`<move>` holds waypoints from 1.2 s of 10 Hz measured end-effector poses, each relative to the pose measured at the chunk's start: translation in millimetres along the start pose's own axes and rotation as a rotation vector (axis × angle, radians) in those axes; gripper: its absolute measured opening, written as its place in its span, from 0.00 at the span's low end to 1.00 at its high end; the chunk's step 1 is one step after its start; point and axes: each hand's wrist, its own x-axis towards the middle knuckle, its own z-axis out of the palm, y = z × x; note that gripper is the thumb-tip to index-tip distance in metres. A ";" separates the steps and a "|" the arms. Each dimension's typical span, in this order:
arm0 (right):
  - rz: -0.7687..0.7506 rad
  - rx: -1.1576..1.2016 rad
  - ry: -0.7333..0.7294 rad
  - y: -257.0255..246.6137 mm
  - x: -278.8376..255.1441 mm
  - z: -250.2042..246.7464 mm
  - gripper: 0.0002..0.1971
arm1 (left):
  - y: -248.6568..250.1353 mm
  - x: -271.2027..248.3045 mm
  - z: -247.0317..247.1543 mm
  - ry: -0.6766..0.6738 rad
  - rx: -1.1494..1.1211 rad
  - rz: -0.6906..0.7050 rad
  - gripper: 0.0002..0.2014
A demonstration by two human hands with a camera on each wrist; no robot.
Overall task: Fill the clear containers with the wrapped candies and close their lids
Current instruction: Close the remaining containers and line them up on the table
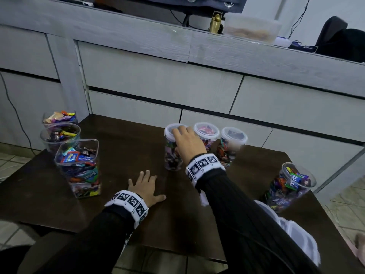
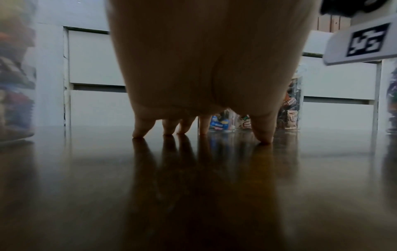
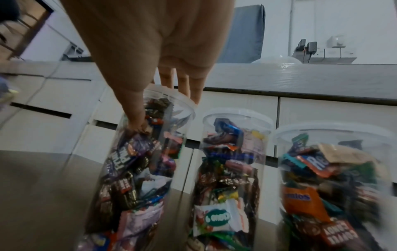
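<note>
The right hand (image 1: 188, 144) rests on the lid (image 3: 171, 98) of the upright left jar (image 1: 172, 153), fingers straight on top, thumb down the wall. The left hand (image 1: 146, 186) lies spread on the surface (image 1: 122, 139), nearer the body.

The left hand (image 1: 146, 186) lies palm down with fingers (image 2: 141, 129) spread and straight, tips touching the dark brown wooden desk (image 1: 122, 135). The right hand (image 1: 187, 143) reaches forward, fingers (image 3: 193, 84) extended over a white plastic lid (image 1: 169, 129), thumb down the side. Both arms wear black ribbed sleeves (image 1: 237, 204) with white marker wristbands (image 1: 203, 165).
</note>
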 end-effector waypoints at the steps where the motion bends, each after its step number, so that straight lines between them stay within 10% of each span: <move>1: 0.044 -0.036 -0.018 1.2 26.3 7.6 0.25 | -1.3 0.6 1.9 0.009 -0.010 0.010 0.44; 3: 0.060 -0.103 -0.059 8.8 45.0 12.4 0.22 | -3.2 1.4 -0.1 -0.017 -0.036 0.014 0.44; 5: 0.059 -0.074 -0.037 28.3 20.1 -10.3 0.41 | -3.8 0.7 0.2 -0.012 -0.041 0.013 0.44; 8: 0.722 -0.078 -0.271 164.5 -123.1 -60.9 0.50 | -1.9 1.9 0.4 -0.006 -0.030 -0.014 0.45; 9: 0.845 -0.092 -0.439 196.1 -163.9 -58.4 0.47 | -2.0 2.8 1.8 0.005 -0.026 -0.017 0.45; 12: 0.925 0.090 -0.262 202.8 -164.2 -41.1 0.43 | -3.6 4.4 2.5 0.011 -0.034 -0.018 0.45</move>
